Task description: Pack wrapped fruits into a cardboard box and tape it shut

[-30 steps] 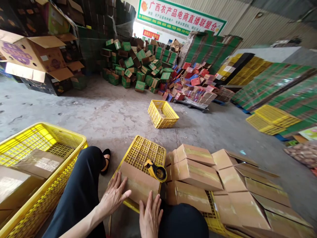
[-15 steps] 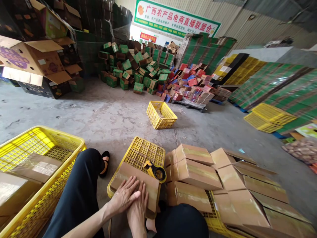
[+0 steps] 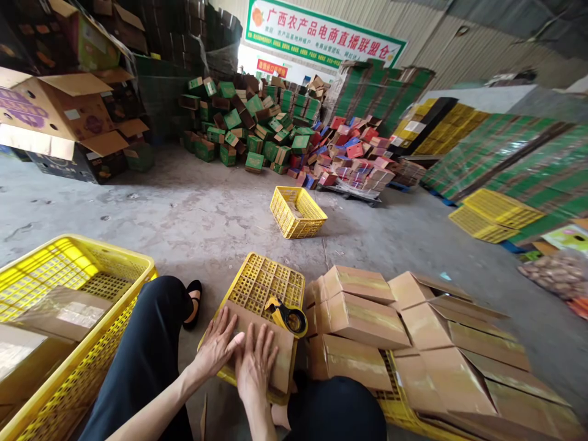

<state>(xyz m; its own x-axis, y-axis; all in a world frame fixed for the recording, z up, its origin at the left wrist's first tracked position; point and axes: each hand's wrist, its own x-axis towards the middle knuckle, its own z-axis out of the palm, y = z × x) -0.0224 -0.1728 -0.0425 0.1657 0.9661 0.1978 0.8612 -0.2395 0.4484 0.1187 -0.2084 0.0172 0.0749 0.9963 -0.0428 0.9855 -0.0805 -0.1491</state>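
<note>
A flat-topped cardboard box (image 3: 281,361) lies on an upturned yellow plastic crate (image 3: 261,278) between my knees. My left hand (image 3: 217,346) rests on the box's left part, palm down with the fingers spread. Beside it, my right hand (image 3: 256,360) lies flat on the middle of the top, fingers apart. Neither hand grips anything. Just beyond the box, a yellow and black tape dispenser (image 3: 287,316) sits on the crate's right side.
To my right, several cardboard boxes (image 3: 367,321) stand on a yellow crate. A large yellow crate (image 3: 147,269) at my left holds taped boxes. Ahead on the floor is a small yellow crate (image 3: 301,228), with heaped green cartons (image 3: 254,162) behind it.
My hands have moved apart on the box: the left slid leftward and the fingers of both spread out. The tape dispenser has stayed in place on the crate.
</note>
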